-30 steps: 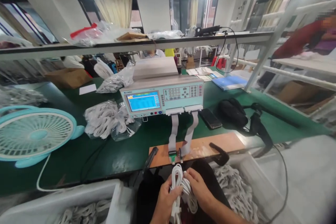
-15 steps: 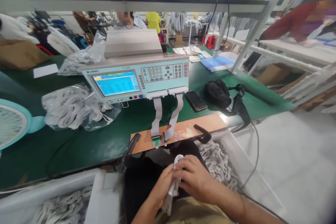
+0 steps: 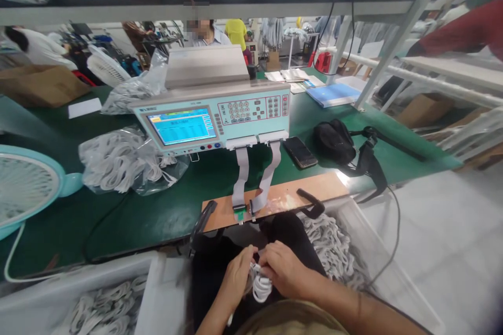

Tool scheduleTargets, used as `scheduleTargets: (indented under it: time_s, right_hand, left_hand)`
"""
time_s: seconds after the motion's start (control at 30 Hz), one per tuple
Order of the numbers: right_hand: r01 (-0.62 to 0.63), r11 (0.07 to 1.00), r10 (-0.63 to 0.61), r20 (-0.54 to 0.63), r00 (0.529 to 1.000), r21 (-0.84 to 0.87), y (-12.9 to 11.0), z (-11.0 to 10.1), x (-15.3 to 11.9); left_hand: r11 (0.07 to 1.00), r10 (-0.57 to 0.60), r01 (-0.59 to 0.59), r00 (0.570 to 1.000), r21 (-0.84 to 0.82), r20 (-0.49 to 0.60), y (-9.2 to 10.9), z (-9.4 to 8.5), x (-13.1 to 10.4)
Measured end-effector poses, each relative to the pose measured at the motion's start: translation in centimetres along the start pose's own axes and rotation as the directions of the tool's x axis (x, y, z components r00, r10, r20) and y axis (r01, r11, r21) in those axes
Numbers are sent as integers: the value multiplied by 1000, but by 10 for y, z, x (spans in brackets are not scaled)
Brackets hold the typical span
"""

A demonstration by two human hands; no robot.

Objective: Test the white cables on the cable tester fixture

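Note:
A coiled white cable (image 3: 261, 287) is held over my lap between both hands. My left hand (image 3: 238, 275) is closed on its left side, and my right hand (image 3: 283, 268) pinches it from the right, fingertips close to the left ones. Beyond them, two grey ribbon cables (image 3: 242, 172) run from the tester (image 3: 220, 115) with a lit screen down to small connectors (image 3: 240, 214) at the edge of an orange board (image 3: 283, 193).
White bins of cables stand at the left (image 3: 151, 293) and right (image 3: 365, 225). On the green table (image 3: 157, 225) are bagged cables (image 3: 118, 159), a phone (image 3: 300, 152), a black strapped bag (image 3: 334, 140) and a fan (image 3: 31, 188). Black clamps (image 3: 202, 222) grip the board.
The cable bundle has turned from upright to a loop hanging toward me, and both hands have shifted around it. The view has moved slightly left. Text on the tester's screen has changed.

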State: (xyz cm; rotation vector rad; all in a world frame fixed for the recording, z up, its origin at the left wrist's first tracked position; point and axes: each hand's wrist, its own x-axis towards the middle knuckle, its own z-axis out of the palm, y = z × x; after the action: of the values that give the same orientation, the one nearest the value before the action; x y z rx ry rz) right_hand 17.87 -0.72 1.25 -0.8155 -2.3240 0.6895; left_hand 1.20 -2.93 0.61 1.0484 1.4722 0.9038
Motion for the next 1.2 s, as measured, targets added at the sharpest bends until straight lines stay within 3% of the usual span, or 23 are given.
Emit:
scheduleTargets:
  time_s: [0.13,0.2,0.27,0.37,0.43,0.5,0.63,0.77,0.87,0.93,1.03,1.1,1.2]
  right_hand:
    - [-215,949,233,-56,971,230,7,12,0]
    - [-260,924,290,-70,954,279,9,14,7]
    - [-282,910,323,-90,942,305,11,15,16]
    - [-343,879,407,-147,902,331,15,18,29]
    - [-371,852,457,-179,871,370,18,20,35]
    - [-382,822,493,-192,848,423,21,23,38]
    - [-395,768,545,-190,816,505,25,26,39]
    - [-386,730,559,-169,811,564,29,26,40]
    - [-380,691,572,-143,808,615,29,24,41]
    - [-381,659,584,-122,802,648,27,22,42]
    - [-387,578,614,-70,787,718,22,18,46]
    - [-401,489,651,-18,759,775,18,17,49]
    - [-424,340,720,57,692,840,13,16,54]
  left_hand:
    - [944,254,-230,964,238,-78,-1,-11,-10]
    - [911,342,-327,939,251,-19,6,-13,-13]
    - [899,357,-354,933,256,38,13,-13,-12]
    - [942,243,-240,970,236,16,22,-11,-3]
    - [991,77,-77,997,111,10,24,-10,5]
    - [990,-104,110,992,-90,73,26,-9,12]
    - [847,-258,332,940,-416,224,26,-7,17]
    - [699,-277,399,916,-593,290,17,-5,19]
    - [625,-321,408,911,-665,257,8,-3,19]
    - [654,-333,357,927,-667,171,5,-2,19]
    - [832,-193,183,981,-524,37,7,-3,19]
    - [930,-91,88,996,-358,8,11,-7,19]
    - [987,-49,55,998,-148,45,17,-16,23]
